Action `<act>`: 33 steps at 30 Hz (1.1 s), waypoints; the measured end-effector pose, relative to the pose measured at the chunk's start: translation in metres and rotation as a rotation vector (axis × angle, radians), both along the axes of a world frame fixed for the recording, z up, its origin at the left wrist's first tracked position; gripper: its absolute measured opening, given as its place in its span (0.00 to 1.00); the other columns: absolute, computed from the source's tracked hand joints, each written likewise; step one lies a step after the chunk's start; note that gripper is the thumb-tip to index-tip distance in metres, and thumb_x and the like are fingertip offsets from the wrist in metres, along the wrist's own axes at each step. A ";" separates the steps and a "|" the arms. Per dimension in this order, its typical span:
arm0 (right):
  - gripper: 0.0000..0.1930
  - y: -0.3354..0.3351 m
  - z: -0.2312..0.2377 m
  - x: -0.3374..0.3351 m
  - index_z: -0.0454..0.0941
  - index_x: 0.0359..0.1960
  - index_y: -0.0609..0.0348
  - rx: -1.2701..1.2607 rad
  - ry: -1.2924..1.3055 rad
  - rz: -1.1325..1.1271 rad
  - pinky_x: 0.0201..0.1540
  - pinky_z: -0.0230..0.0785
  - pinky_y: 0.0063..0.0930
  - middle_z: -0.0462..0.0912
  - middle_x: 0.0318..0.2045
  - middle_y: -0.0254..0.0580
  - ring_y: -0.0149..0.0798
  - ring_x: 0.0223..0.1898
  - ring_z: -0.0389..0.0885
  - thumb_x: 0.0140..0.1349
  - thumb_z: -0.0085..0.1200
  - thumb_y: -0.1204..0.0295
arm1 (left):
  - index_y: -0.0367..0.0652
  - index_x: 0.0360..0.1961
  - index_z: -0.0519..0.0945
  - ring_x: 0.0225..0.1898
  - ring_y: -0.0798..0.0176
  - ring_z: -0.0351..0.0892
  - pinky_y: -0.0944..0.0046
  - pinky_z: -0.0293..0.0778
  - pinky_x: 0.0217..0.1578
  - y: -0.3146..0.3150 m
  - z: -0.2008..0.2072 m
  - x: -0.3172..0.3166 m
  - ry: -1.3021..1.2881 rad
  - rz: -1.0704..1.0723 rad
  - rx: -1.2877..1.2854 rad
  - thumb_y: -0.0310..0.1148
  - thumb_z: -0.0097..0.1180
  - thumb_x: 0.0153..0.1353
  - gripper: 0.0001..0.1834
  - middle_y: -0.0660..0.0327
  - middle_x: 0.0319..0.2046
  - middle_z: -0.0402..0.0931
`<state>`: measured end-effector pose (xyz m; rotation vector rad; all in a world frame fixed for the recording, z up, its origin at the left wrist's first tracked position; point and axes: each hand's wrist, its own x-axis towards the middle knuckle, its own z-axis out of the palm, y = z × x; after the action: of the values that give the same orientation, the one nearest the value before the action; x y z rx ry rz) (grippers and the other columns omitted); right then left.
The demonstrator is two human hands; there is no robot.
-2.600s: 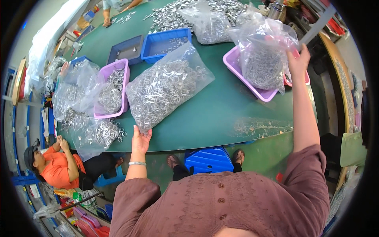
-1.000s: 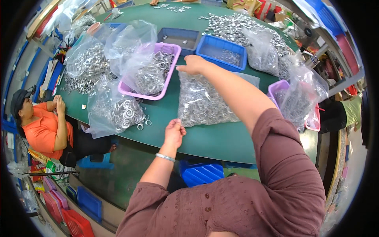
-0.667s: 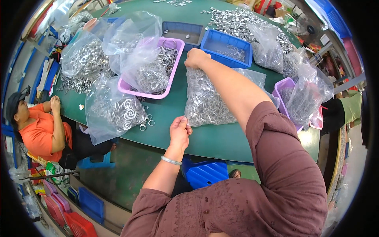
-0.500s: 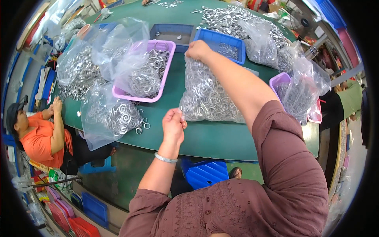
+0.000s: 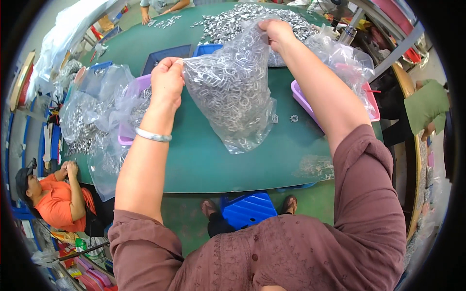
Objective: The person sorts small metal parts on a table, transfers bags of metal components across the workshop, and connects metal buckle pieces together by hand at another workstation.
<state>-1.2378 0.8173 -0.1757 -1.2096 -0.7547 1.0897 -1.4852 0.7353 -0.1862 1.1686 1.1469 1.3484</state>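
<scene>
Together, left hand (image 5: pixel 167 82) and right hand (image 5: pixel 279 36) pinch a clear bag (image 5: pixel 230 94) near the table's (image 5: pixel 213 172) front edge, rings mostly inside, a few loose pieces (image 5: pixel 293 118) outside

There is room to pass over the worktop (image 5: pixel 233 172) nearside of the bag (image 5: pixel 228 92); 2 lilac trays (image 5: pixel 303 100) flank it, 1 blue tray (image 5: pixel 208 50) obstructs behind.

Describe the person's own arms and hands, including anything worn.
Loose brown sleeves, folded up at the cuffs, leave the forearms bare. A pale, shiny bangle circles the wrist of the left hand; the right hand has none at its wrist. Neither wears a glove.
</scene>
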 end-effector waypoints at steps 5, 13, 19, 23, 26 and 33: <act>0.07 -0.042 0.021 0.025 0.73 0.31 0.66 0.146 0.016 -0.073 0.31 0.69 0.33 0.76 0.27 0.45 0.39 0.29 0.74 0.50 0.52 0.80 | 0.39 0.26 0.73 0.15 0.76 0.60 0.76 0.58 0.16 0.017 0.033 0.011 0.101 -0.030 0.128 0.29 0.48 0.56 0.06 0.70 0.14 0.65; 0.05 -0.054 0.044 0.034 0.73 0.27 0.65 0.344 0.076 -0.119 0.30 0.67 0.30 0.75 0.24 0.40 0.35 0.26 0.73 0.49 0.54 0.78 | 0.42 0.28 0.72 0.13 0.74 0.59 0.74 0.57 0.15 0.036 0.064 0.018 0.154 0.123 0.153 0.31 0.48 0.57 0.05 0.69 0.14 0.64; 0.06 -0.064 0.056 0.055 0.74 0.29 0.64 0.339 0.022 -0.062 0.28 0.66 0.27 0.76 0.24 0.39 0.33 0.25 0.73 0.49 0.55 0.76 | 0.42 0.29 0.72 0.15 0.74 0.62 0.74 0.59 0.17 0.037 0.088 0.031 0.319 0.079 0.105 0.34 0.47 0.58 0.07 0.68 0.15 0.64; 0.07 -0.071 0.064 0.033 0.74 0.30 0.64 0.364 -0.006 -0.149 0.25 0.65 0.26 0.76 0.22 0.38 0.32 0.23 0.73 0.49 0.55 0.76 | 0.43 0.32 0.73 0.17 0.73 0.64 0.74 0.62 0.18 0.024 0.086 0.009 0.233 0.061 0.067 0.34 0.48 0.58 0.07 0.68 0.16 0.67; 0.07 -0.084 0.069 0.039 0.74 0.29 0.64 0.408 -0.009 -0.174 0.25 0.65 0.26 0.76 0.22 0.37 0.31 0.23 0.72 0.49 0.56 0.76 | 0.42 0.33 0.73 0.17 0.73 0.65 0.74 0.64 0.19 0.020 0.090 0.016 0.229 0.094 0.116 0.33 0.48 0.58 0.06 0.68 0.17 0.67; 0.03 -0.103 0.063 0.044 0.74 0.27 0.62 0.530 0.073 -0.203 0.21 0.60 0.18 0.73 0.18 0.32 0.25 0.17 0.68 0.54 0.52 0.75 | 0.40 0.34 0.74 0.19 0.73 0.65 0.75 0.65 0.23 0.008 0.075 0.008 -0.067 -0.044 0.361 0.31 0.48 0.58 0.07 0.67 0.21 0.70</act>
<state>-1.1937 0.7146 -0.1125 -0.7695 -0.7824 0.7008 -1.4768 0.7433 -0.1116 1.3824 0.8448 1.5910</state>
